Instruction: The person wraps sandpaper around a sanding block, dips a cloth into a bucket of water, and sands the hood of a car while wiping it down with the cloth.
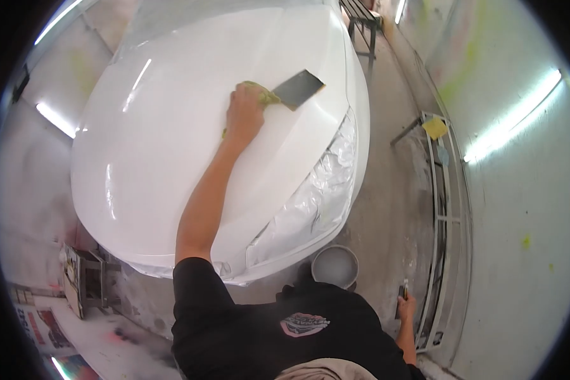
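Observation:
My left hand (246, 114) is reached out over the white car hood (164, 126), its fingers closed on a yellow-green cloth (269, 97) that is pressed to the paint. Just right of the cloth is a dark grey rectangular sheet (301, 88), which looks like sandpaper. Its near edge meets the cloth, and I cannot tell whether the fingers also touch it. Low at my right side, my right hand (408, 308) grips a small dark object (401, 301) whose kind does not show. Crinkled clear plastic film (316, 183) covers the headlight area.
A round bucket (335, 266) of cloudy liquid stands on the floor by the front bumper. Along the right wall runs a metal rack (440, 221) with a yellow cloth (434, 128) on it. A dark bench (362, 18) is far back, a metal stand (85, 278) at left.

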Demonstrator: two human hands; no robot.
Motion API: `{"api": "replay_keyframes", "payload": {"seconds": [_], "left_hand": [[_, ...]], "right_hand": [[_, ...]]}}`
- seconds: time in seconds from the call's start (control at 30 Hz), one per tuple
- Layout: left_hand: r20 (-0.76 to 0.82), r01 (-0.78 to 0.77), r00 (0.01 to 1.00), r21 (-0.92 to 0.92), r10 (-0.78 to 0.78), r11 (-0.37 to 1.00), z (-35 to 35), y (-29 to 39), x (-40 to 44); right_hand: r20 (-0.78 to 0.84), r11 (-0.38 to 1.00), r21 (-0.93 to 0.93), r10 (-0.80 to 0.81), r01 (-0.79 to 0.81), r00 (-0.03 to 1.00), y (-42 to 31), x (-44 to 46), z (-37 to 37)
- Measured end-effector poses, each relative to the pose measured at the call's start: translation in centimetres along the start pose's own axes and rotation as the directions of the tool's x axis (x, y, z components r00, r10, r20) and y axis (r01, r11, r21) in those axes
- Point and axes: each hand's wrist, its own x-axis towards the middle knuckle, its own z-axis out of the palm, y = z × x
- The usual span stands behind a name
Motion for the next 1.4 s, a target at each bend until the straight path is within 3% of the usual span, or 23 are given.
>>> {"api": "replay_keyframes", "payload": {"seconds": [0.07,0.17,0.23,0.3,0.33,0.4,0.43,0.47,0.5,0.57,0.63,0.73,0.77,0.83,0.9,0.97,1.03,1.1,1.2,1.23,1.3,1.37,1.4], "left_hand": [[-0.049,-0.001,0.999,-0.072,-0.003,0.997,-0.5,-0.3,-1.1],[-0.025,0.071,0.996,-0.324,-0.083,0.943,-4.9,3.4,-4.7],[0.139,0.297,0.954,-0.542,-0.264,0.786,-7.8,6.9,-8.1],[0.326,0.447,0.894,-0.656,-0.307,0.607,-9.2,10.2,-12.3],[0.443,0.486,0.869,-0.684,-0.219,0.544,-8.4,11.6,-14.8],[0.612,0.569,0.79,-0.715,-0.03,0.407,-5.7,14.7,-19.3],[0.69,0.623,0.724,-0.671,0.03,0.401,-3.4,16.3,-21.8],[0.75,0.666,0.656,-0.629,0.087,0.4,-0.8,18.0,-24.7],[0.896,0.844,0.442,-0.43,0.04,0.32,1.5,20.1,-28.0],[0.978,0.917,0.206,-0.203,0.03,0.343,8.7,21.7,-36.9],[0.999,0.98,0.004,0.006,-0.051,0.201,16.4,21.3,-48.0],[0.976,0.972,-0.123,0.155,-0.178,0.179,25.1,20.9,-58.1],[0.945,0.954,-0.233,0.268,-0.228,0.136,28.1,19.8,-61.8],[0.931,0.847,-0.22,0.33,-0.29,0.417,33.7,17.6,-66.8],[0.953,0.83,-0.02,0.184,-0.301,0.526,39.7,14.6,-73.1],[0.948,0.66,0.269,-0.052,-0.172,0.749,46.8,11.2,-77.1],[0.957,0.641,0.236,-0.021,-0.17,0.767,50.1,10.6,-77.1],[0.943,0.497,0.255,0.064,-0.216,0.866,53.1,9.9,-79.3],[0.959,0.367,0.219,0.091,-0.181,0.926,55.9,9.1,-83.1],[0.968,0.338,0.201,0.079,-0.154,0.938,56.4,8.8,-84.0],[0.989,-0.007,-0.105,-0.106,0.105,0.994,58.5,6.2,-87.0],[0.972,0.033,-0.237,0.008,0.0,0.999,59.6,4.8,-88.7],[0.955,0.224,-0.225,0.245,-0.194,0.943,59.7,5.5,-88.5]], "right_hand": [[0.017,0.999,-0.03,0.036,-0.035,0.999,0.8,-1.4,-0.1],[-0.001,0.994,-0.112,0.019,-0.019,1.0,0.0,-2.3,-0.3],[0.041,0.995,-0.092,0.04,-0.036,0.998,2.9,-1.6,1.9],[0.147,0.994,-0.104,0.059,-0.044,0.987,6.1,-1.4,3.7],[0.145,0.994,-0.056,0.101,-0.094,0.984,4.8,-2.5,4.0],[0.204,0.985,-0.136,0.128,-0.101,0.971,7.3,-0.9,6.9],[0.416,0.956,-0.269,0.226,-0.119,0.881,4.0,0.0,6.2],[0.342,0.984,-0.173,0.109,-0.051,0.933,6.3,1.1,9.2],[0.25,0.996,-0.077,-0.012,0.032,0.968,9.1,2.0,12.7],[0.373,1.0,-0.01,0.019,-0.017,0.928,3.6,3.2,13.7],[0.495,0.991,0.083,0.053,-0.108,0.868,2.8,5.5,17.3],[0.463,0.941,0.245,0.098,-0.233,0.881,2.4,9.3,23.8],[0.437,0.901,0.332,0.115,-0.278,0.892,3.0,9.6,26.4],[0.39,0.973,0.203,0.019,-0.106,0.921,5.9,11.0,32.3],[0.344,0.977,0.169,0.064,-0.129,0.937,9.7,12.8,38.6],[0.309,0.943,0.184,0.213,-0.278,0.927,12.1,15.8,42.8],[0.261,0.919,0.21,0.278,-0.335,0.925,12.3,17.7,45.8],[0.169,0.92,0.23,0.283,-0.317,0.944,13.6,19.4,48.4],[0.13,0.961,0.005,0.273,-0.276,0.953,15.5,20.2,52.8],[0.188,0.972,-0.03,0.234,-0.233,0.954,16.6,20.0,54.0],[0.305,0.988,-0.087,0.15,-0.129,0.94,18.5,20.0,56.0],[0.554,0.975,-0.167,0.217,-0.148,0.804,19.1,21.6,56.8],[0.656,0.967,-0.208,0.248,-0.145,0.713,18.6,22.1,56.3]]}}
